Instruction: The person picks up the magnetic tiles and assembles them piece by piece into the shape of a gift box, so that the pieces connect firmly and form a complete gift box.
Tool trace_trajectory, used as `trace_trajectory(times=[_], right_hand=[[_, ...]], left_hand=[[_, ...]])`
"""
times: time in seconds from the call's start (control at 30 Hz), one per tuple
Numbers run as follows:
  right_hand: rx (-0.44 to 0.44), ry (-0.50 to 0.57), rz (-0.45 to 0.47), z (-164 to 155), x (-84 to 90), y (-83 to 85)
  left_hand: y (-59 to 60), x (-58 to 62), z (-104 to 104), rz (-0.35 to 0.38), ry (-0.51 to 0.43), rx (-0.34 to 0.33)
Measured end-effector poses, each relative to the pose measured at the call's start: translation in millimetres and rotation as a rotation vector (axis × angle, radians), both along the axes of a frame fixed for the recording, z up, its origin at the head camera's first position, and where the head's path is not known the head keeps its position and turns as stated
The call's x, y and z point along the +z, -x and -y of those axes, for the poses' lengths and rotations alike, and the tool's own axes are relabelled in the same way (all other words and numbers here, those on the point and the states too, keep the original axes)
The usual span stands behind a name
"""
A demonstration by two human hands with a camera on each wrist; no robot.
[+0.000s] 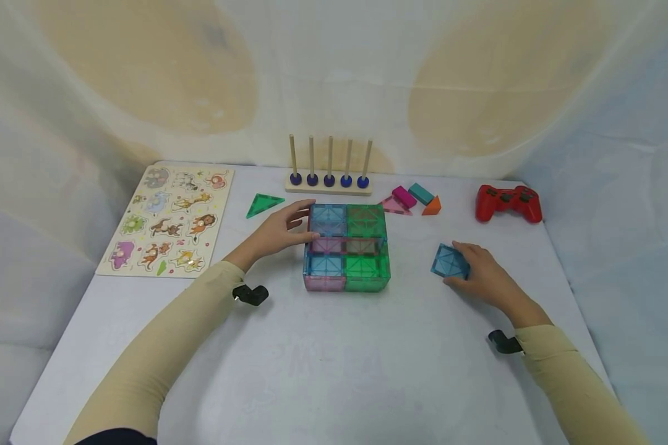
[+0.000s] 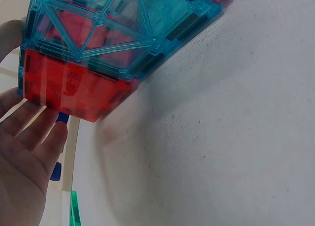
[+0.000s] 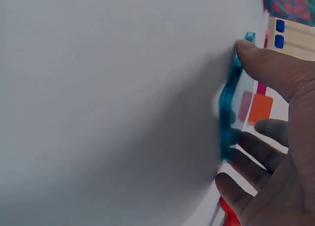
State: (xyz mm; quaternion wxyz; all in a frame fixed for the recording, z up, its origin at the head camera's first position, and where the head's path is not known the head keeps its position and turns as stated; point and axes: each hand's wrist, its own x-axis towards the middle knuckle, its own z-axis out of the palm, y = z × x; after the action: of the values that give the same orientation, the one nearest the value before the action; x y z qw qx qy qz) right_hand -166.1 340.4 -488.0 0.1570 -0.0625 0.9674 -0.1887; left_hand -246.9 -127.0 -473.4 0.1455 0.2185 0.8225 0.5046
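Both my hands work over the white table [image 1: 334,371]: my left hand [image 1: 281,232] rests with straight, relaxed fingers against the left side of the magnetic tile box [image 1: 347,247], which stands at the middle of the table, while my right hand [image 1: 481,278] pinches a blue square tile [image 1: 449,261] between thumb and fingers, tilting it up off the tabletop to the right of the box and apart from it. From the left wrist, the box's red and blue panels fill the view just above my fingers [image 2: 34,132]. From the right wrist the tile shows only edge-on, so its exact tilt is hard to judge. An animal puzzle board [image 1: 169,219] lies at far left. Behind the box stands a wooden peg rack [image 1: 329,179], a green triangle tile [image 1: 263,204] to its left. A red game controller [image 1: 508,202] sits far right, small coloured blocks [image 1: 413,199] between it and the rack.
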Motion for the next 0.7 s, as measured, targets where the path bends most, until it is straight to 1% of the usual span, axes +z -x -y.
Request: trace_trajectory(times=[0.23, 0.33, 0.53, 0.7], right_hand=[[-0.004, -0.049, -0.064, -5.8, 0.5, -7.9], [0.002, -0.040, -0.083, -7.8, 0.5, -9.1], [-0.005, 0.008, -0.092, -8.4, 1.6, -10.8], [0.018, 0.016, -0.102, -5.3, 7.8, -10.6]], left_hand=[[-0.2, -1.2, 1.2, 0.008, 0.007, -0.007], [-0.2, -1.0, 1.4, 0.012, 0.016, -0.007], [0.2, -1.5, 0.9, 0.013, 0.020, -0.002], [0.3, -0.7, 0.8, 0.011, 0.017, -0.005]])
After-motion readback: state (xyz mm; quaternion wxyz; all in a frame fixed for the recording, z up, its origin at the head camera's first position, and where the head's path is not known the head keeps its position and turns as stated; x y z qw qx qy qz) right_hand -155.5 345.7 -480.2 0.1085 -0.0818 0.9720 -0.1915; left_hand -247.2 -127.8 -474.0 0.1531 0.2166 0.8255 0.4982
